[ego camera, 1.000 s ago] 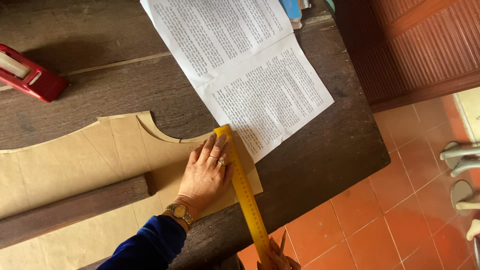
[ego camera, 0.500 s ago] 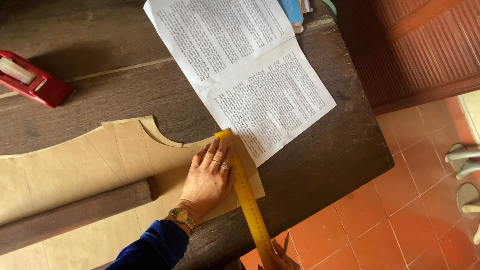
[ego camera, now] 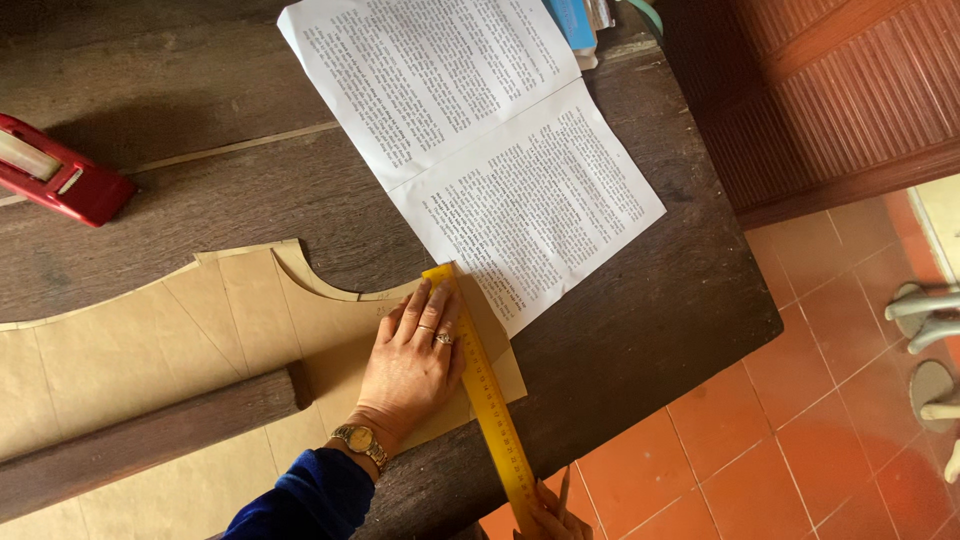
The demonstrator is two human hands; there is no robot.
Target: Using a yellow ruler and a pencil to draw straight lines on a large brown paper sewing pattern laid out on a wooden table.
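Observation:
My left hand (ego camera: 412, 360) lies flat, fingers spread, on a sheet of brown pattern paper (ego camera: 150, 350) with a curved cut edge. Its fingertips press against the left side of a yellow ruler (ego camera: 482, 385). The ruler runs from the paper's right corner down past the table's front edge. A wristwatch and a blue sleeve show on that arm. Only the fingers of my right hand (ego camera: 548, 512) show at the bottom edge, by the ruler's lower end. They hold a thin pencil (ego camera: 563, 490).
An open printed booklet (ego camera: 480, 150) lies beyond the ruler on the dark wooden table (ego camera: 650, 300). A wooden bar (ego camera: 150, 440) rests on the pattern paper. A red tape dispenser (ego camera: 60, 175) sits far left. Orange floor tiles and sandals are to the right.
My left hand stays pressed on the paper and ruler. My right hand with the pencil has come slightly further into view at the ruler's lower end.

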